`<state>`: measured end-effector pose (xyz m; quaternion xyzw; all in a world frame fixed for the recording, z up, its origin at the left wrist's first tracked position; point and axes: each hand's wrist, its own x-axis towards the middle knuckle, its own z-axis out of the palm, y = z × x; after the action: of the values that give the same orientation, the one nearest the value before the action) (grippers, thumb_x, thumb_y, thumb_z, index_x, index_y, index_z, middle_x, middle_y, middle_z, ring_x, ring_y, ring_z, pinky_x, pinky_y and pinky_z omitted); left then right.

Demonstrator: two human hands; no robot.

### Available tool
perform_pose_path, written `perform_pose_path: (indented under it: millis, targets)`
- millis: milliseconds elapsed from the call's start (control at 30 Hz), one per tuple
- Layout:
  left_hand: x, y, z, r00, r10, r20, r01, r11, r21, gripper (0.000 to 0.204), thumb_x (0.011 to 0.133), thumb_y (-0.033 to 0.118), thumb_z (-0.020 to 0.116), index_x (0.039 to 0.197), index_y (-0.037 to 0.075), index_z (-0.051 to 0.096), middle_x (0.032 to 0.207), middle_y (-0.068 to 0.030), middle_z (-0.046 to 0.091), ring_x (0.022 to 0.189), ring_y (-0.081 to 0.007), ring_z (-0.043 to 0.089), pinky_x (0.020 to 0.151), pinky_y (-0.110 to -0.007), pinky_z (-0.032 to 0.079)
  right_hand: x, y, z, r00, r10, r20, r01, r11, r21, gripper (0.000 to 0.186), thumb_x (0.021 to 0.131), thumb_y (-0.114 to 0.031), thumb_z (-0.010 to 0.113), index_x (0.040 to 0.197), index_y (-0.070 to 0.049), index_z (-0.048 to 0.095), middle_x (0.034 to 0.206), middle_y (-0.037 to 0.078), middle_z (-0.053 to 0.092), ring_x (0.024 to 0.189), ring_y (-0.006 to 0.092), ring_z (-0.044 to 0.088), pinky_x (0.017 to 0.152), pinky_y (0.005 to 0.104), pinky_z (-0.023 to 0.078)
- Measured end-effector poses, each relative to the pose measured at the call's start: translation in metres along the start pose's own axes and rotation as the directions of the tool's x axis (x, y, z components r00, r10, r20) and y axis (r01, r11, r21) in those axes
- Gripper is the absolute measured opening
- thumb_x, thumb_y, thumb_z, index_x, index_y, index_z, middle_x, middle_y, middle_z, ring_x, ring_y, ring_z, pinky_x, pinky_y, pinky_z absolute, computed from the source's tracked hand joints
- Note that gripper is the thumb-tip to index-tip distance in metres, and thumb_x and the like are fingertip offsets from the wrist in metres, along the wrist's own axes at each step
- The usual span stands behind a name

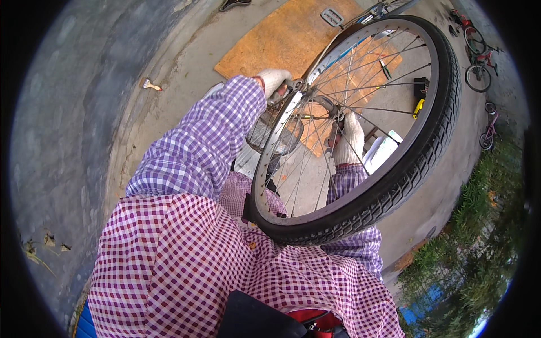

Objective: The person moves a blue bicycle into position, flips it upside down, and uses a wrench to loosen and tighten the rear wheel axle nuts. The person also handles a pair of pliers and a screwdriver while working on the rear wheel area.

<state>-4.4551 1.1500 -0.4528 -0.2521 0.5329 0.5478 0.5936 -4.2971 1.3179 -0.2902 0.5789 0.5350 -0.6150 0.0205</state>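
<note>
A bicycle wheel (447,101) with a black treaded tyre and thin spokes stands tilted in front of me. My left hand (274,84), in a white knitted glove, is closed at the left end of the axle, by a grey metal piece (296,85). What its fingers grip is mostly hidden. Beyond the spokes, my right hand (350,138), gloved too, is raised with curled fingers just below the wheel's hub (336,111). Spokes partly cover those fingers, and I cannot make out what they hold. A white fork or frame arm (284,118) runs beside the wheel. Behind it hangs a wire basket (276,135).
An orange-brown board (276,42) lies on the concrete floor, a pedal (332,17) above it. Green-handled pliers (385,69) and a yellow-and-black tool (418,107) lie beyond the spokes. A paintbrush (151,85) is at left. Small bikes (478,78) and plants (479,225) are at right.
</note>
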Motion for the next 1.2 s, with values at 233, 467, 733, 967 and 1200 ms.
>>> perform_pose_path:
  millis: [233,467,733,967,1200]
  targets:
    - [-0.020,-0.006,0.071,0.998,-0.062,0.009,0.063,0.979,-0.193,0.031,0.100,0.033,0.065,0.083,0.007,0.060,0.068,-0.0012,0.055,0.050,-0.0088,0.046,0.038,-0.022,0.035,0.018,-0.030,-0.055,1.000,-0.017,-0.017,0.018,0.995,0.097,0.033,0.106,-0.044,0.061,0.093,-0.014,0.058,0.066,-0.001,0.056,0.043,0.0130,0.046,0.037,0.0314,0.039]
    - [-0.049,-0.027,0.132,0.998,-0.030,0.048,0.019,0.979,0.205,0.056,0.103,0.061,0.049,0.087,0.008,0.059,0.069,-0.0022,0.055,0.049,-0.0096,0.045,0.042,-0.030,0.035,0.052,-0.018,-0.143,0.997,0.009,-0.072,0.012,0.958,0.285,0.038,0.101,-0.052,0.066,0.104,-0.014,0.064,0.073,0.000,0.060,0.045,0.0155,0.049,0.037,0.0330,0.041]
    - [-0.076,-0.026,0.174,0.998,-0.024,0.064,0.001,0.939,0.343,0.065,0.099,0.070,0.045,0.091,0.007,0.056,0.079,-0.0022,0.051,0.061,-0.0121,0.051,0.046,-0.031,0.038,0.037,-0.032,-0.183,0.995,0.028,-0.094,0.007,0.934,0.356,0.033,0.103,-0.046,0.065,0.099,-0.013,0.061,0.065,0.000,0.056,0.041,0.0135,0.044,0.035,0.0316,0.034]
    - [-0.088,-0.033,0.199,0.993,-0.019,0.116,-0.028,0.920,0.390,0.067,0.099,0.071,0.042,0.071,0.011,0.052,0.065,-0.0033,0.053,0.049,-0.0130,0.045,0.046,-0.033,0.036,0.020,-0.043,-0.188,0.911,-0.194,-0.364,0.176,0.981,-0.082,0.026,0.102,-0.034,0.069,0.094,-0.011,0.060,0.059,-0.002,0.049,0.043,0.0117,0.044,0.038,0.0296,0.032]
    - [-0.112,-0.040,0.240,0.985,-0.021,0.174,-0.044,0.930,0.364,0.062,0.101,0.063,0.043,0.078,0.008,0.057,0.063,-0.0031,0.056,0.046,-0.0108,0.042,0.045,-0.032,0.036,0.003,-0.033,-0.223,0.809,-0.375,-0.454,0.320,0.927,-0.196,0.018,0.097,-0.019,0.074,0.091,-0.005,0.064,0.062,0.000,0.056,0.047,0.0111,0.051,0.043,0.0284,0.038]
